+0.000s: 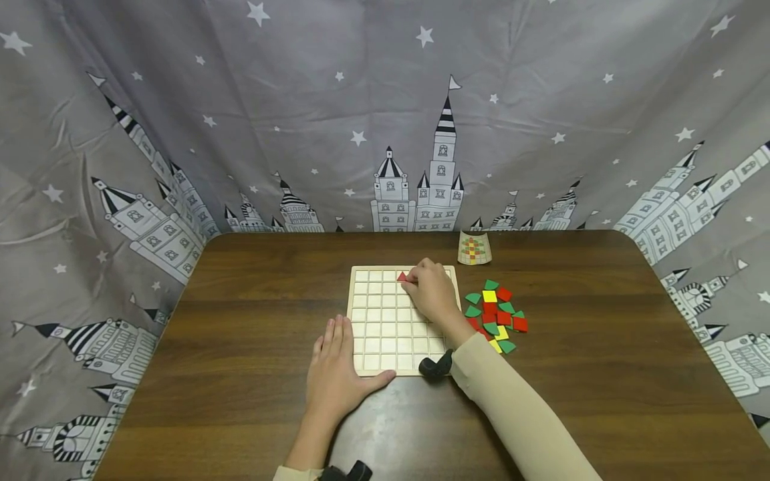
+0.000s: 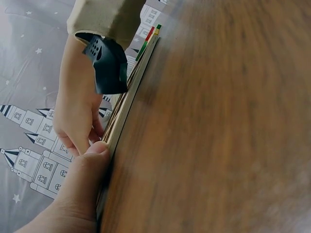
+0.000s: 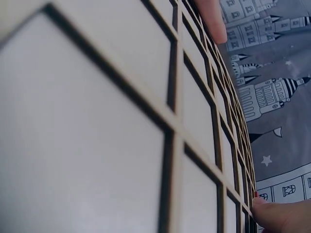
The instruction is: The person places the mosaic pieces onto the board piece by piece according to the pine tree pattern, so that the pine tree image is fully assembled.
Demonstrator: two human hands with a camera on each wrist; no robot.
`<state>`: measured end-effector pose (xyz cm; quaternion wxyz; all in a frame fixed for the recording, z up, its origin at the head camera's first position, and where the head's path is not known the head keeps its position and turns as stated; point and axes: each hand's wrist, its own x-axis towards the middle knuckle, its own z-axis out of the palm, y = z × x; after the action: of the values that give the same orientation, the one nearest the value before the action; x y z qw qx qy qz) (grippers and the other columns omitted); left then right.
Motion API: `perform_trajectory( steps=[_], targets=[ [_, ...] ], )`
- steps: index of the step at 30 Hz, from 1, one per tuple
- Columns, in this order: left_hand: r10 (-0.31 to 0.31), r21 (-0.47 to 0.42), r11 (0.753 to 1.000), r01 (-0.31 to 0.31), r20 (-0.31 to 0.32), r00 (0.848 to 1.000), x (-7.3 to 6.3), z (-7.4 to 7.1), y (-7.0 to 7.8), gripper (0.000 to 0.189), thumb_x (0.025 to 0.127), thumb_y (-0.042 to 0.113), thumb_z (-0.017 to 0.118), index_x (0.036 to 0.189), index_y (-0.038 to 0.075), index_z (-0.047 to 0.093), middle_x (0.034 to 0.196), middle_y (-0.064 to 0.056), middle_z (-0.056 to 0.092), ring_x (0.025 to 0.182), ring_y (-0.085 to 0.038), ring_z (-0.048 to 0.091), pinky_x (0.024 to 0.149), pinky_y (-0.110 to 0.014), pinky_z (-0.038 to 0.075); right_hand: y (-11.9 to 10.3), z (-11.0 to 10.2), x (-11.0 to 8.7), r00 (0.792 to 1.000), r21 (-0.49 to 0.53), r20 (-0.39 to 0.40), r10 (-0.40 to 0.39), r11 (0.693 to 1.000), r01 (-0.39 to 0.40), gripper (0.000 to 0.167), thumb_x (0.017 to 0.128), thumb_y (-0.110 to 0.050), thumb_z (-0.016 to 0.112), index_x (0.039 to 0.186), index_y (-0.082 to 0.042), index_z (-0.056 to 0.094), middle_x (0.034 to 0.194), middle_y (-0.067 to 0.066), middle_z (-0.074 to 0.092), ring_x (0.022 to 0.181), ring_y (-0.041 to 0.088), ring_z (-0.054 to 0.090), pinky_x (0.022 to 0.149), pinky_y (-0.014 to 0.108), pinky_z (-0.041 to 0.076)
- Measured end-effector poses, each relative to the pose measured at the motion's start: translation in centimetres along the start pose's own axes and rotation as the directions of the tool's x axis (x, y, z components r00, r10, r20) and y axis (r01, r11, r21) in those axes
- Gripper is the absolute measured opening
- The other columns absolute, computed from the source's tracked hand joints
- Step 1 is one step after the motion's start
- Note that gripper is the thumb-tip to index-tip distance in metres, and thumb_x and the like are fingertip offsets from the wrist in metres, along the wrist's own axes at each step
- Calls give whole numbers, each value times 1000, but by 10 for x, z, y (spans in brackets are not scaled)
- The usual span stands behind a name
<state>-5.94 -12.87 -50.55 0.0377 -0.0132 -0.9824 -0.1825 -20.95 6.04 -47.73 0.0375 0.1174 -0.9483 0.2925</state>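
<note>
A pale wooden board (image 1: 373, 309) with a grid of square recesses lies on the table. In its far row, a red triangle tile (image 1: 402, 276) is pinched at its right side between the thumb and fingers of my right hand (image 1: 433, 292). The right wrist view shows those fingertips (image 3: 274, 213) low at the right, with a sliver of red beside them. My left hand (image 1: 337, 374) rests at the board's near left corner. Its straight fingers lie along the left side, and its thumb (image 2: 87, 174) touches the near edge.
Right of the board lies a loose pile of tiles: red squares (image 1: 503, 318), yellow squares (image 1: 490, 295) and green quarter-round pieces (image 1: 508, 347). Behind the pile stands a curved pattern card (image 1: 474, 248). A grey castle-print curtain (image 1: 313, 100) hangs past the brown table (image 1: 259, 300).
</note>
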Motion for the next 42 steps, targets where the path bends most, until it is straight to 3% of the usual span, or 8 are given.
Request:
perform_trajectory(
  steps=[6, 13, 21, 25, 32, 42],
  targets=[
    [-7, -3, 1000, 7, 7, 1000, 1, 1, -1, 133, 67, 91, 55, 157, 1, 18, 166, -15, 18, 155, -30, 15, 124, -51, 19, 2, -8, -4, 999, 34, 54, 1, 999, -3, 12, 91, -23, 72, 93, -12, 77, 104, 3, 64, 101, 23, 57, 83, 37, 53],
    [-16, -6, 1000, 16, 16, 1000, 2, 2, -1, 134, 67, 92, 54, 158, 1, 16, 166, -15, 15, 155, -30, 13, 124, -50, 18, 14, -37, -14, 997, 8, 82, 7, 1000, -8, 23, 92, -26, 69, 110, -13, 76, 111, 6, 69, 109, 29, 59, 89, 45, 53],
    [-7, 5, 1000, 6, 12, 1000, 1, 2, -3, 134, 67, 94, 50, 158, 1, 17, 166, -15, 15, 155, -30, 13, 124, -51, 18, 67, -77, -30, 994, -100, 73, 83, 992, -76, 28, 96, -21, 65, 122, -12, 71, 122, 14, 65, 113, 39, 55, 83, 53, 51],
    [-6, 6, 1000, 6, 14, 1000, 1, 2, -3, 134, 67, 94, 50, 158, 2, 16, 166, -15, 15, 155, -30, 13, 124, -51, 18, 94, -91, -36, 985, -141, 97, 142, 982, -128, 34, 97, -16, 62, 130, -11, 66, 128, 19, 60, 112, 43, 52, 87, 57, 49],
    [-6, -6, 1000, 6, 13, 1000, 0, 1, -2, 134, 67, 93, 52, 158, 1, 17, 166, -15, 16, 155, -31, 14, 124, -51, 18, 115, -97, -40, 974, -150, 144, 177, 977, -155, 39, 98, -19, 61, 136, -12, 62, 127, 20, 58, 111, 42, 48, 89, 57, 47],
    [-7, -11, 1000, 7, 19, 1000, 0, 2, -1, 133, 67, 92, 53, 158, 3, 16, 167, -13, 15, 156, -29, 12, 125, -51, 17, 121, -97, -38, 976, -62, 135, 172, 984, -165, 32, 98, -21, 61, 127, -7, 66, 129, 20, 57, 118, 42, 46, 99, 61, 42]
  ],
)
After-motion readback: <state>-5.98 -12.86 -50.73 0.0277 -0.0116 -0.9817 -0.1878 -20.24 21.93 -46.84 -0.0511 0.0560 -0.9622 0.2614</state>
